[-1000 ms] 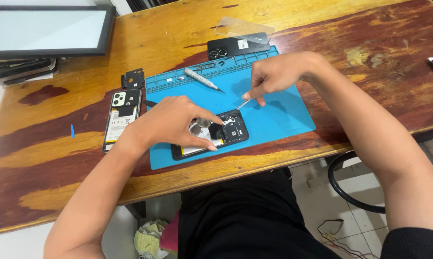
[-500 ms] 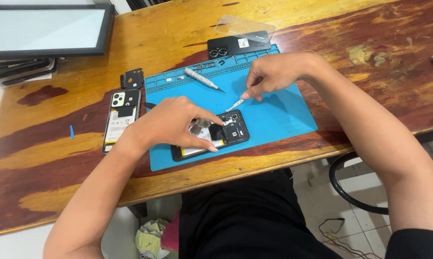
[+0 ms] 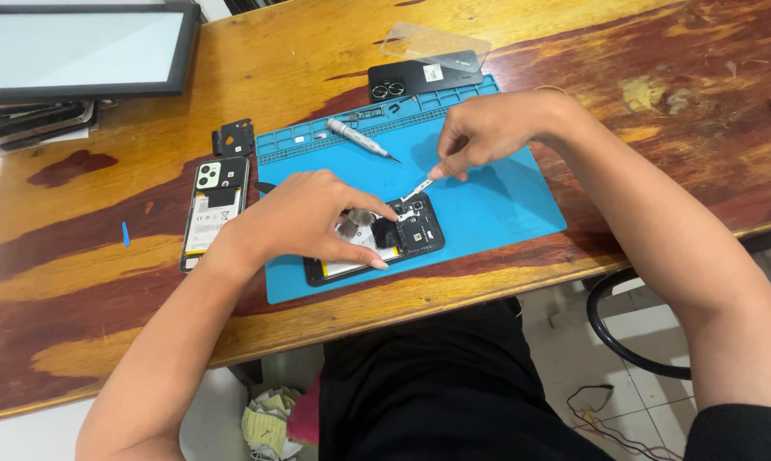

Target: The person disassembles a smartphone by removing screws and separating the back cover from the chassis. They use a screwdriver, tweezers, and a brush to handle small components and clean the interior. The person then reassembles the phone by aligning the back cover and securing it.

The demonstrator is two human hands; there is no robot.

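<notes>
An opened black phone [image 3: 411, 235] lies with its insides up on a blue work mat [image 3: 488, 196]. My left hand [image 3: 309, 218] rests over the phone's left part, its fingers pressing on a pale battery area. My right hand [image 3: 479, 132] pinches a thin white tool [image 3: 418, 189], probably tweezers, whose tip touches the phone's top end near the camera section.
A grey screwdriver [image 3: 358, 138] lies on the mat's upper left. A second opened phone [image 3: 215, 205] lies on the wooden table [image 3: 129, 282] left of the mat, beside a small black bracket [image 3: 233, 137]. A black back cover [image 3: 420, 78], a clear cover [image 3: 437, 41] and a framed screen [image 3: 78, 51] lie further back.
My right hand has moved the white tool's tip down to the phone's top end. My left hand stays on the phone, almost still.
</notes>
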